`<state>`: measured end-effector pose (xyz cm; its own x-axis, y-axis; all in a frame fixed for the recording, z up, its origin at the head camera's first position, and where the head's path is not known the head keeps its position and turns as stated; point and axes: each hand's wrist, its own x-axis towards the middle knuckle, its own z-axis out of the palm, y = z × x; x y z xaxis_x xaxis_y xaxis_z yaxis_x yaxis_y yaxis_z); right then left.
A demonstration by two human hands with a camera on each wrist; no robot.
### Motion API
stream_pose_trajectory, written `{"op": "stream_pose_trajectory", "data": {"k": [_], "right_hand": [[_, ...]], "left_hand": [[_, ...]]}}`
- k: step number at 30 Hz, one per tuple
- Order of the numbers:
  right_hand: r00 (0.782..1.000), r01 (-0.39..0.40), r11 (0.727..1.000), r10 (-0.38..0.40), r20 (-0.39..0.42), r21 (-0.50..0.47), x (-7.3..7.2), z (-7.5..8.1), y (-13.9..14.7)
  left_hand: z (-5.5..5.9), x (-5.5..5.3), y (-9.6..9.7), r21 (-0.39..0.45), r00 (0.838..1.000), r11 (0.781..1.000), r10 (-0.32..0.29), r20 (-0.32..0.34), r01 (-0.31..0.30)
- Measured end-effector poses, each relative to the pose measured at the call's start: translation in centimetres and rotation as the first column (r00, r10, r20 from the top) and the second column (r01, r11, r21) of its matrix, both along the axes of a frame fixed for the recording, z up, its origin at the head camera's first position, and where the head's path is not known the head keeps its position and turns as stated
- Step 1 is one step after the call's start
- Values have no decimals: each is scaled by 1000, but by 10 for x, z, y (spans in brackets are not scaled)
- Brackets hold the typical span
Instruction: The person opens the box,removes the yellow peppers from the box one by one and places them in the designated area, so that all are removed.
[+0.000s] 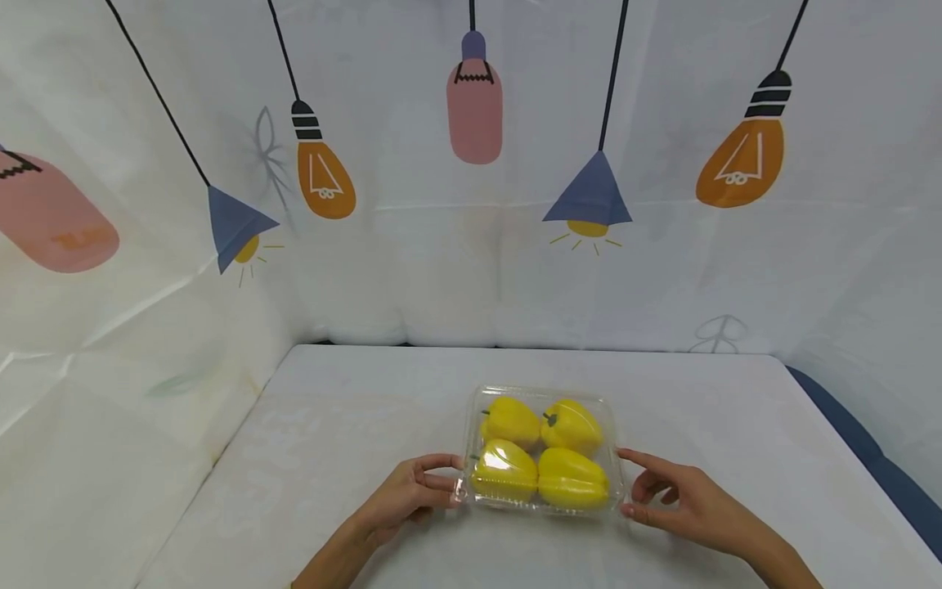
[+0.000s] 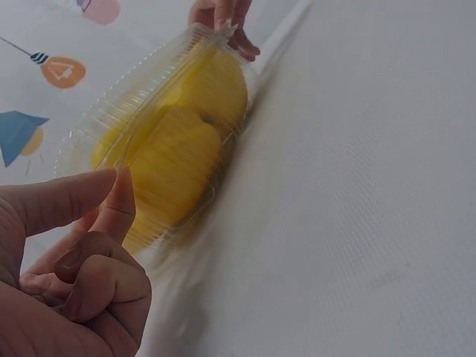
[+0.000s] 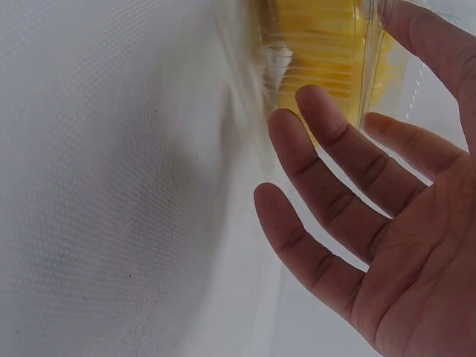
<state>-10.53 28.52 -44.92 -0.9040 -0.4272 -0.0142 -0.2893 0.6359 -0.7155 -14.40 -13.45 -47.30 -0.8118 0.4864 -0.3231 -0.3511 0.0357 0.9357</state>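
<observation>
A clear plastic clamshell box [image 1: 540,509] holds several yellow bell peppers [image 1: 574,478] and lies on the white table. At its left front corner my left hand [image 1: 408,495] pinches the rim between thumb and index finger. The left wrist view shows this pinch closely, with the other fingers of the left hand [image 2: 97,275] curled in. On the opposite side, my right hand [image 1: 680,499] touches the box's right edge with index finger and thumb spread apart. In the right wrist view, the remaining fingers of the right hand [image 3: 372,193] extend loosely beside the box.
The white table [image 1: 353,401] runs back to a white fabric wall [image 1: 412,270] printed with hanging lamps and bulbs. Another fabric wall [image 1: 147,393] borders the left side. Something dark blue [image 1: 868,442] shows beyond the table's right edge.
</observation>
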Motion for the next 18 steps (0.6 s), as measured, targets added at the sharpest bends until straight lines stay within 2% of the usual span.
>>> {"op": "stream_pose_trajectory", "data": {"k": [4, 9, 13, 18], "right_hand": [[1000, -8, 1000, 8, 4, 3, -1, 0, 0], [1000, -20, 1000, 19, 10, 16, -3, 2, 3], [999, -31, 1000, 31, 17, 6, -3, 2, 4], [999, -45, 999, 45, -12, -17, -3, 1, 3]], "left_hand": [[0, 3, 3, -25, 1000, 1000, -5, -25, 5], [4, 6, 6, -34, 997, 998, -58, -47, 56], [6, 4, 5, -13, 995, 996, -88, -41, 88], [7, 0, 2, -21, 992, 995, -103, -67, 101]]}}
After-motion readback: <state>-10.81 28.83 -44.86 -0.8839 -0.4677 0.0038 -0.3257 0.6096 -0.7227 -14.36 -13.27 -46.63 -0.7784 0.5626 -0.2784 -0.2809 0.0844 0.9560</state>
